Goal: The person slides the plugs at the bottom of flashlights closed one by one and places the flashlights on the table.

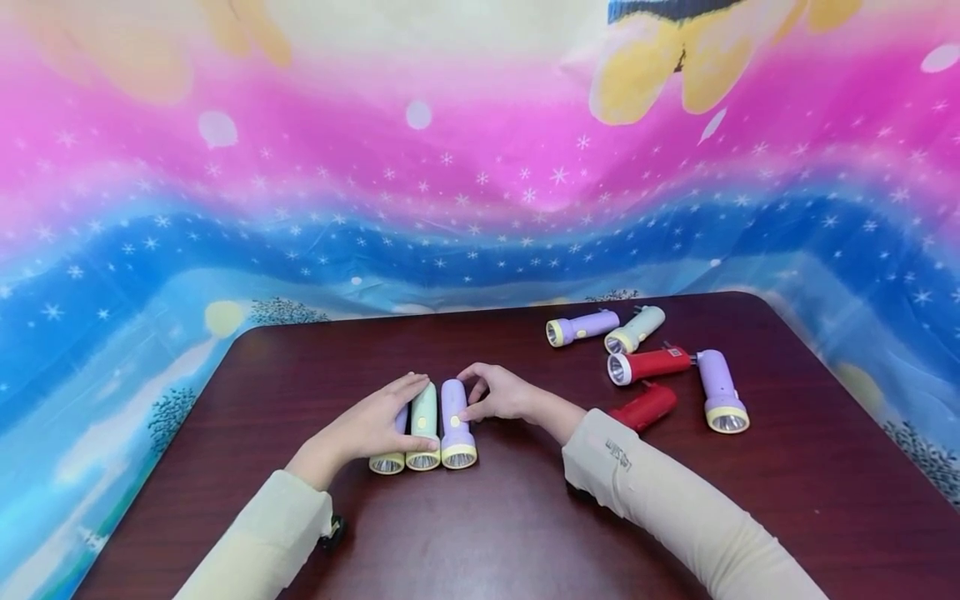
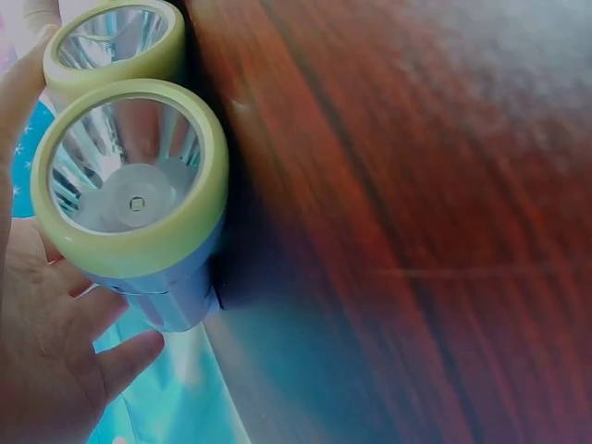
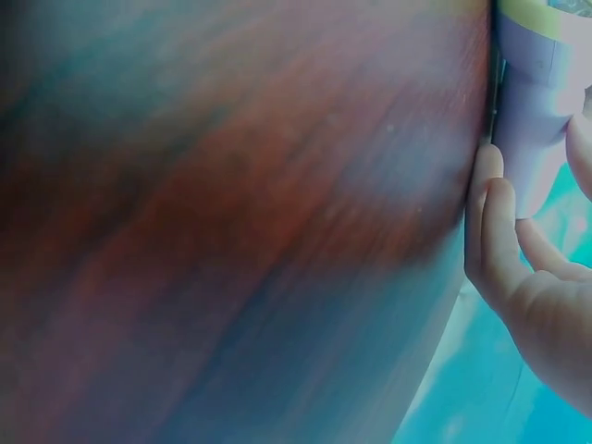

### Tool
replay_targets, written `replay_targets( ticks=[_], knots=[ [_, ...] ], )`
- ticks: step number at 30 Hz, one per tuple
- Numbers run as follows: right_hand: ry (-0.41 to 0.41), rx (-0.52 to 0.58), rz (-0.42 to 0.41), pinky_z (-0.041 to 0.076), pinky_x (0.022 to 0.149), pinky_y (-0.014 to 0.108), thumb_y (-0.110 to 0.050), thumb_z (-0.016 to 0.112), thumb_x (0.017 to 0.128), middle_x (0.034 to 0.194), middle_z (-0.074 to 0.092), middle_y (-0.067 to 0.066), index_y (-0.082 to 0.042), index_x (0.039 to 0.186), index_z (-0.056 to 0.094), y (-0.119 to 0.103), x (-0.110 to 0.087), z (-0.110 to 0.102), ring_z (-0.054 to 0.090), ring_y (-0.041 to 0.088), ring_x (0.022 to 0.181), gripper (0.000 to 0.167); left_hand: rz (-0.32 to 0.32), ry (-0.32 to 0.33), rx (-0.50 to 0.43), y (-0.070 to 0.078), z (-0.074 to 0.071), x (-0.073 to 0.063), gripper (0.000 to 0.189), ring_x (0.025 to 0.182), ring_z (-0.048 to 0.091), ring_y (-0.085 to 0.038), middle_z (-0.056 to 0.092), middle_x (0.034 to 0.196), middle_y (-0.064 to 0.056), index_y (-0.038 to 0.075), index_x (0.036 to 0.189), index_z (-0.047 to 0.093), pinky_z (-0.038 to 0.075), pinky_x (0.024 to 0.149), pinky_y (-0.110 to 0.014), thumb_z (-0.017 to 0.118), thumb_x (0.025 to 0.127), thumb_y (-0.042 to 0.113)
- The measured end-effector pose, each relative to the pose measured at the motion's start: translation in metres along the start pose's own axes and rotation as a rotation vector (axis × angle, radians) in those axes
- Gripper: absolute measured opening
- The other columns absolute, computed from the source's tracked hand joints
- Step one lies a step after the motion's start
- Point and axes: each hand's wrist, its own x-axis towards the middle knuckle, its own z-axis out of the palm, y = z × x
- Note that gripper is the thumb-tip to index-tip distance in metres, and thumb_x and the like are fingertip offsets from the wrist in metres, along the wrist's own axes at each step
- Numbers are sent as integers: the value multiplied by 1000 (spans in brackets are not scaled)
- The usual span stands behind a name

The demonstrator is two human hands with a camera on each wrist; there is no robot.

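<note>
Three flashlights stand side by side, lens ends toward me. My left hand (image 1: 375, 421) reaches over the left pair, a purple flashlight (image 2: 176, 296) and a mint-green flashlight (image 1: 424, 417). Its thumb lies at the green one's yellow lens rim, its fingers around the far ends and the purple one's side; most of that purple body is hidden in the head view. At the right end of the row, my right hand (image 1: 498, 393) holds another purple flashlight (image 1: 454, 417), thumb by its yellow button and fingers bent at its far end.
On the table's right lie more flashlights: a purple one (image 1: 592, 326), a green one (image 1: 636, 330), a red one (image 1: 651, 364), a second red one (image 1: 648, 407) partly behind the right sleeve, and a purple one (image 1: 720, 387). A patterned cloth (image 1: 480, 183) hangs behind the dark wooden table (image 1: 480, 533).
</note>
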Motion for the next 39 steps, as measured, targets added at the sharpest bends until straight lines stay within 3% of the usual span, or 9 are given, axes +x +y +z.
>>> replay_targets(
  ticks=[12,18,23,30,39],
  knots=[
    [18,-49,-36,53,67,27,-12,81,82,97,66,13,-4,135,54,4,-7,-4,64,16,73,60,19,-18,50,14,3,0,104,154,16,-36,31,163,-9,9,155,34,23,113,-72,69,78,69],
    [18,-78,-55,53,72,27,-13,79,85,101,67,12,-4,137,52,6,-14,-13,62,19,83,60,-17,-53,59,19,7,1,106,156,10,-30,27,165,-4,15,157,30,15,116,-71,71,76,70],
    [28,-88,-88,54,77,30,-13,78,85,105,67,15,-2,136,53,9,-22,-22,65,18,83,58,-20,-47,73,18,8,1,106,156,12,-31,29,164,-3,16,157,31,14,116,-72,72,75,69],
    [41,-135,-70,57,88,38,-18,75,89,116,65,18,-4,135,54,15,-40,-41,66,22,96,53,-17,-51,65,20,8,1,106,156,11,-29,29,164,0,18,158,30,13,117,-71,72,75,70],
    [115,-229,-149,55,93,45,-19,73,90,119,64,22,0,132,55,33,-73,-75,66,28,103,49,-2,-48,63,20,8,3,107,156,11,-28,30,164,-1,16,158,29,13,117,-70,71,75,70]
  ],
)
